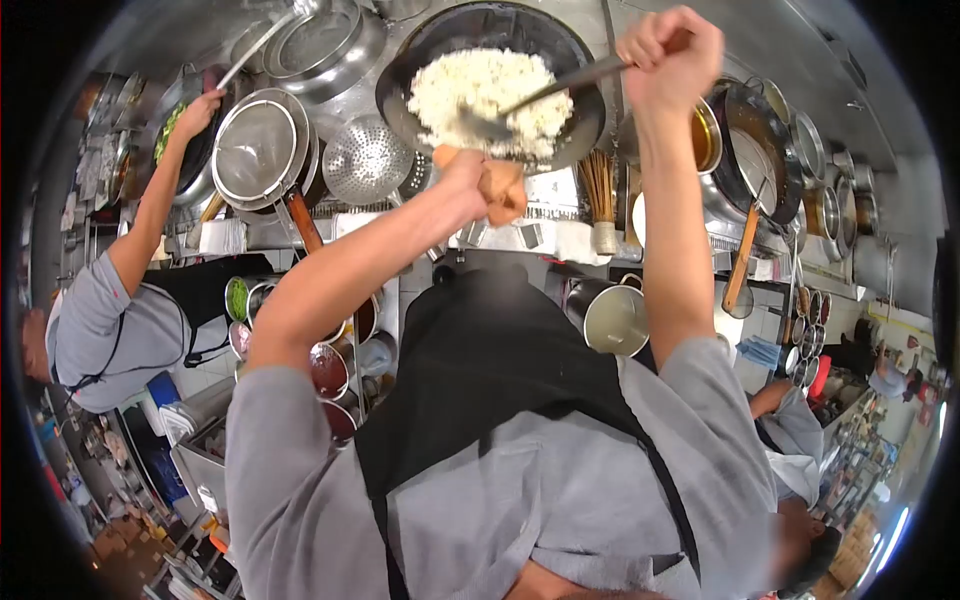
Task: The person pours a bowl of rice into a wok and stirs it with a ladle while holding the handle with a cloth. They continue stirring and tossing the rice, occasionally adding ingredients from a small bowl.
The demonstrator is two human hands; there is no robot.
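Note:
A dark wok holds a heap of white rice spread over its bottom. My left hand is closed on a folded orange-brown cloth at the wok's near rim, and the rim's grip point is hidden beneath the cloth. High on the right, my right hand is wrapped round the handle end of a long wok ladle. Its dark head, smeared by motion, rests among the rice.
Left of the wok lie a perforated skimmer and a wire strainer. A bamboo brush stands at the right. Another wok and a steel pot are nearby. A co-worker works at the left with a ladle.

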